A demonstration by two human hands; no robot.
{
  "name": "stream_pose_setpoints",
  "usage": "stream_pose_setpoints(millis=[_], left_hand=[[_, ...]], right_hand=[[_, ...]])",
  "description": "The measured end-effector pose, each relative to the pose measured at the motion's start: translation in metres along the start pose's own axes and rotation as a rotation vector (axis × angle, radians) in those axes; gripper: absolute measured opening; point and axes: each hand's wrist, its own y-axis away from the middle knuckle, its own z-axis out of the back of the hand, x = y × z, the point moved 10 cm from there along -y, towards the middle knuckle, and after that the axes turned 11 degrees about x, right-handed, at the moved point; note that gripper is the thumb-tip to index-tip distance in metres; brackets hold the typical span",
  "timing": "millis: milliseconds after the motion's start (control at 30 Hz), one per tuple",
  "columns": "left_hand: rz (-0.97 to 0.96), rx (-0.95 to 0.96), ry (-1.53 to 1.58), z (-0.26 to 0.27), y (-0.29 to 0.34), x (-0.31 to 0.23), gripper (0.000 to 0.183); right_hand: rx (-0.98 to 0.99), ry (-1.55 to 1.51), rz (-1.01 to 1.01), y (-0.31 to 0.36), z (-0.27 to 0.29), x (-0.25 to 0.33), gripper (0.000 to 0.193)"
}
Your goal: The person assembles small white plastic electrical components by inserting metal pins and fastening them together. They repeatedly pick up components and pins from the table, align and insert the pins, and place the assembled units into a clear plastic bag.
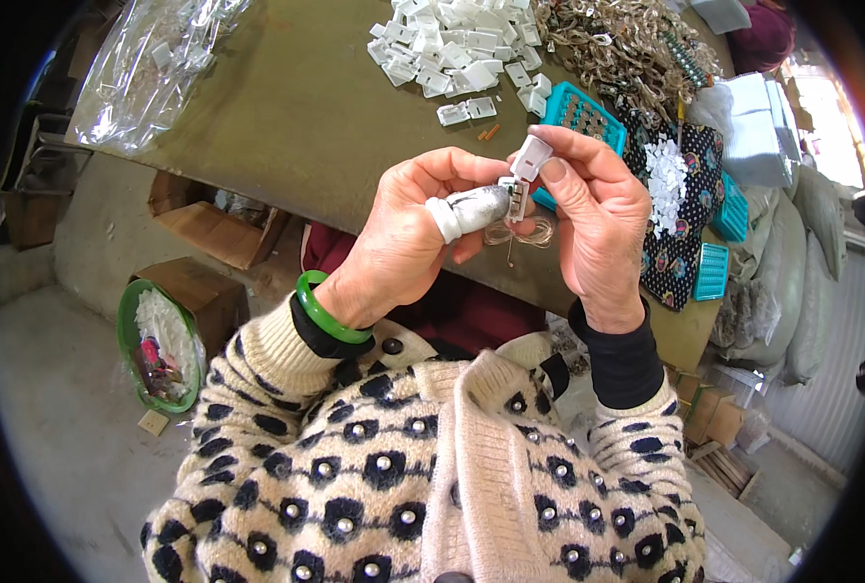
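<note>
Head view, left hand [403, 238] w/ taped thumb & right hand [598, 223] both pinching small white plastic connector [525, 170], fingers closed on it, above olive-green table [287, 107].

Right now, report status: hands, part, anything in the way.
Left hand and right hand both shut on small white plastic part, above table edge. Left thumb wrapped in tape. Thin wire loop hangs below. Nothing blocking.

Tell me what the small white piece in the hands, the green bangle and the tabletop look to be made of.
White piece: probably moulded plastic; smooth, hard-edged, evenly white.
Green bangle: glossy and slightly translucent, so jade, glass or resin; the look cannot settle which.
Tabletop: dull olive, matte, faintly scuffed; possibly painted board or a laid sheet.
</note>
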Motion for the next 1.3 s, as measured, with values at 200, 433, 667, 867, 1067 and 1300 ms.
stream_pose_setpoints(millis=[200,433,667,867,1067,1300], left_hand=[[0.016,0.018,0.115,0.000,-0.001,0.007,0.025],[0.026,0.026,0.162,-0.007,-0.006,0.011,0.021],[0.077,0.097,0.219,-0.020,-0.010,0.018,0.018],[0.021,0.029,0.085,-0.016,-0.008,0.016,0.015],[-0.061,-0.079,0.120,-0.011,-0.004,0.012,0.013],[0.025,0.038,0.249,-0.018,-0.003,0.029,0.016]], right_hand=[[-0.149,0.263,0.095,0.012,0.013,0.009,0.013],[-0.104,0.624,0.344,0.014,0.003,0.036,0.015],[-0.115,0.529,0.336,0.021,0.014,0.030,0.014],[-0.077,0.556,0.518,0.022,0.012,0.032,0.016],[0.058,0.571,0.528,0.026,-0.009,0.041,0.024],[0.049,0.760,0.616,0.037,-0.027,0.040,0.029]])
